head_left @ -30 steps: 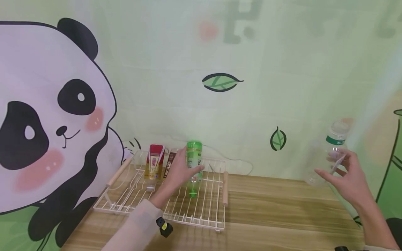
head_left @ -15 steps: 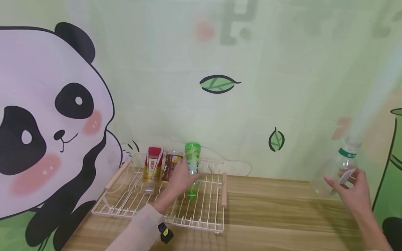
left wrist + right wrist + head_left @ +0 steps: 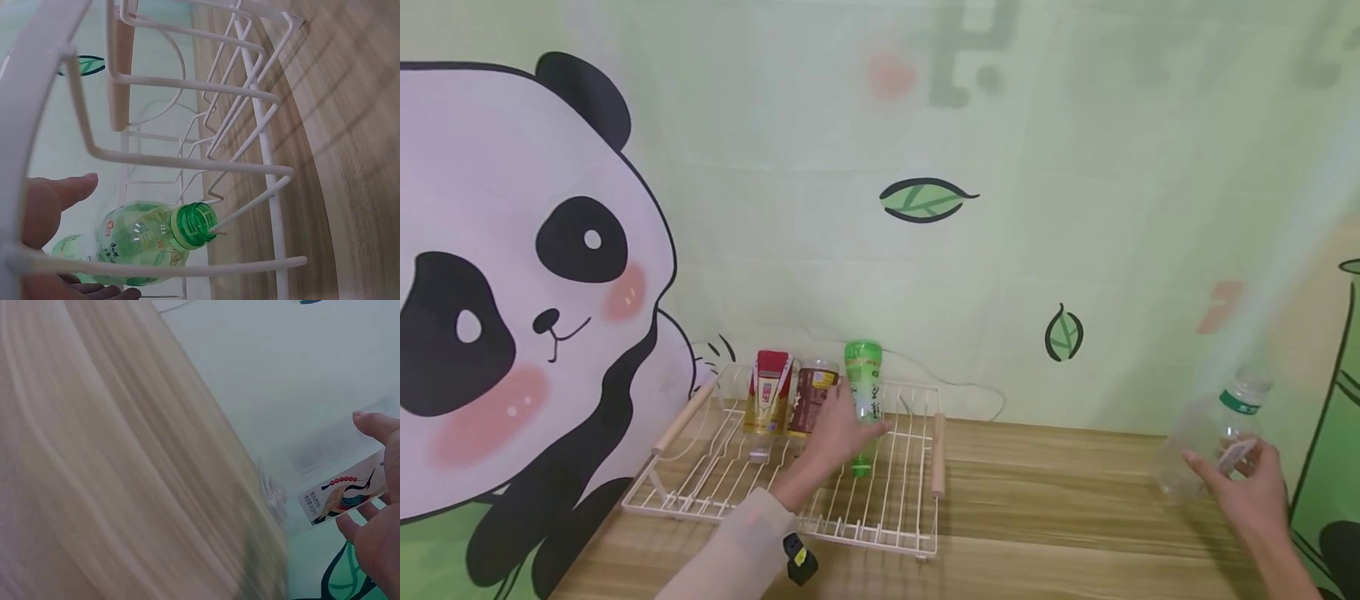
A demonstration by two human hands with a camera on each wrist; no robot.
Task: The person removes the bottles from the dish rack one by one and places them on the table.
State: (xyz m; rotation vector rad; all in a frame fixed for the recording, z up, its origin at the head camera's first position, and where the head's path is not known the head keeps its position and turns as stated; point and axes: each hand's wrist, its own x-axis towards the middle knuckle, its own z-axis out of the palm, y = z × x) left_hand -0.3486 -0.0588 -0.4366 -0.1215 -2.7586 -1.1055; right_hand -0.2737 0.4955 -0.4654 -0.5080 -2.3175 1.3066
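Note:
An upside-down green plastic bottle (image 3: 866,379) stands in the white wire dish rack (image 3: 891,546). Around its lower half is my left hand (image 3: 829,440), thumb and fingers spread to either side. In the left wrist view the thumb (image 3: 74,189) sticks out apart from the bottle (image 3: 134,234), while the fingers lie low beside it. At the far right, my right hand (image 3: 1246,493) holds a clear plastic bottle (image 3: 1240,402) with a green neck band, its base tilted to the left. A white label with a bird picture (image 3: 347,490) shows between thumb and fingers.
Beside the green bottle, a brown-labelled clear bottle (image 3: 808,400) and a red-and-gold bottle (image 3: 769,398) stand in the rack. Wooden handles (image 3: 938,454) rise at the rack's sides. A wooden table (image 3: 1045,492) meets a printed cloth backdrop (image 3: 1000,275) with a thin cord.
My right hand has come down toward the table at the right, carrying the clear bottle. My left hand has dropped slightly at the green bottle, which stays in place.

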